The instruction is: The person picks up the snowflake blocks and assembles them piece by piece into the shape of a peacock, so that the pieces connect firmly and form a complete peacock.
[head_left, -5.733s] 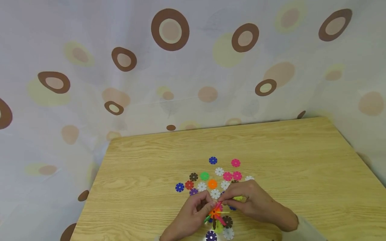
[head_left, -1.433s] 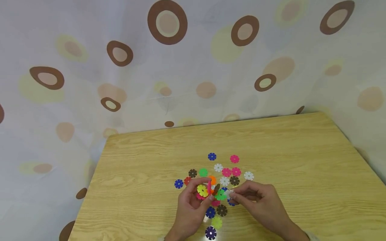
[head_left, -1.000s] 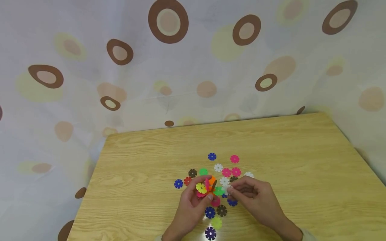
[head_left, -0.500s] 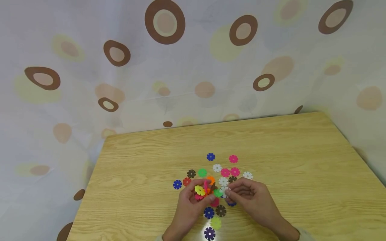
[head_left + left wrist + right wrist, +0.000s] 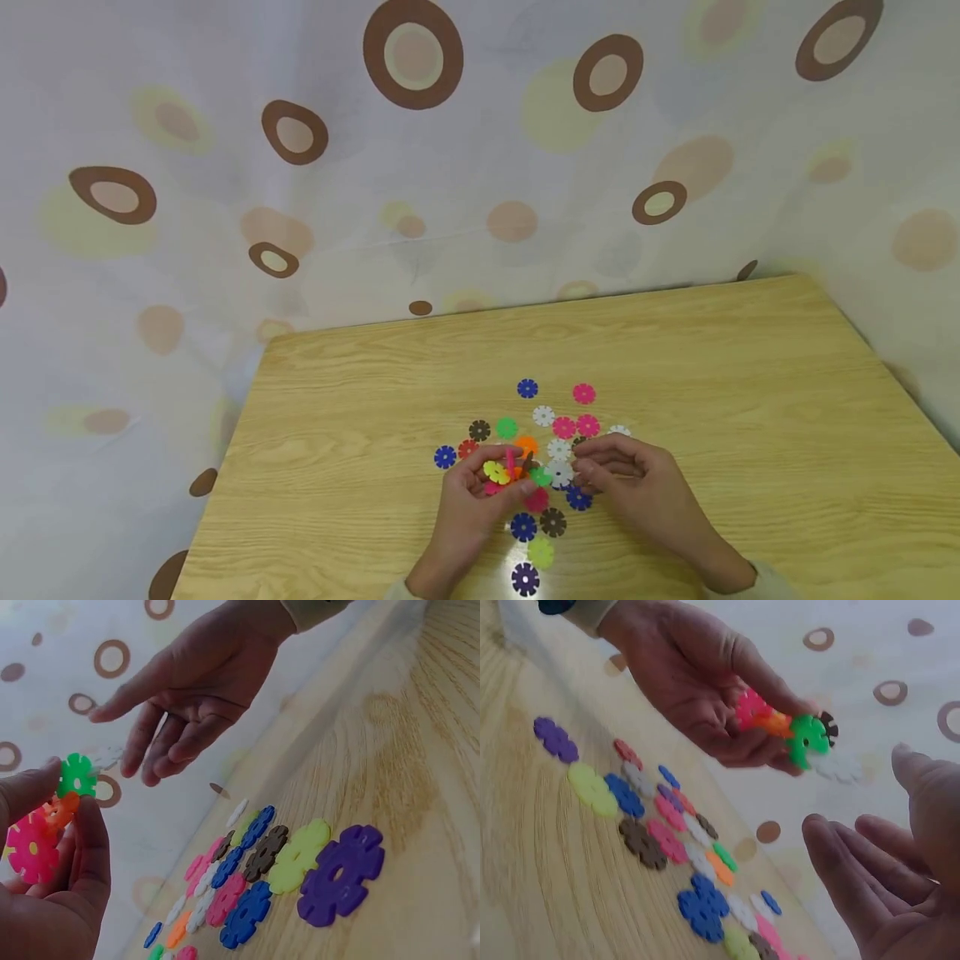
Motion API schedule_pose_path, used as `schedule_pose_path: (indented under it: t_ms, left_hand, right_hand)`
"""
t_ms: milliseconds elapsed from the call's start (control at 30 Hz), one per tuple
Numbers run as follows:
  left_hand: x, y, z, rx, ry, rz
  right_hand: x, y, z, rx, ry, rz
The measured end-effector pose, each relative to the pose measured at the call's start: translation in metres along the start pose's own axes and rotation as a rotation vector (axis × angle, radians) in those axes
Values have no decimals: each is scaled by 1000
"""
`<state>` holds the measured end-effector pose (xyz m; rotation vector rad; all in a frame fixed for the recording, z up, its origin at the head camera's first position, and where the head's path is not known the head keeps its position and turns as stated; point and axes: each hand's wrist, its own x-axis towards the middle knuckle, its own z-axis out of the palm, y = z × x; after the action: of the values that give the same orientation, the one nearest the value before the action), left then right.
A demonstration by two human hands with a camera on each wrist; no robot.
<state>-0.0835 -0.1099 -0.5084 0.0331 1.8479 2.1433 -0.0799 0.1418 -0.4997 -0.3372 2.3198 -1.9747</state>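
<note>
Over the bench (image 5: pixel 360 400): right hand (image 5: pixel 652 496) with relaxed, empty fingers; left hand (image 5: pixel 467 510) with fingers pinching the joined disc cluster (image 5: pixel 799 735). Cluster probably light, stiff, slick; best held by its central orange disc (image 5: pixel 61 814). Loose notched discs (image 5: pixel 517 525) lie on bench.

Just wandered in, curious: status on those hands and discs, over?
Left hand grips disc cluster. Right hand empty, apart from it. White disc joined to green disc. Loose discs on table beneath; nothing seen blocking hands.
</note>
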Motion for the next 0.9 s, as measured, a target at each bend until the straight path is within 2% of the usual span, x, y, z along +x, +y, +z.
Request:
schedule_pose_path:
  t_ms: [33,100,233,300,367,500,633,800,900]
  left_hand:
    - [0,0,-1,-2,9,-7]
    - [1,0,-2,-9,18,-18]
    - [1,2,-3,-32,-5,-42]
    - [1,2,-2,-56,-35,-53]
    - [1,3,-1,-85,-56,-68]
    - [1,1,0,-113,-84,-76]
    - [0,0,0,-117,-106,-80]
    - [0,0,0,-60,-100,-85]
    - [-1,1,0,-28,-98,-83]
  right_hand:
    - [1,2,-2,-19,-6,-3]
    - [0,7,-4,-138,-34,-26]
    - [-2,15,0,-482,-98,-20]
    - [-2,17,5,-607,-117,16]
    - [-1,15,10,-678,-117,71]
    - [3,10,15,-718,-120,134]
    - [8,7,12,-690,-180,151]
    - [9,9,4,-579,-252,143]
    - [6,10,-2,-476,-247,112]
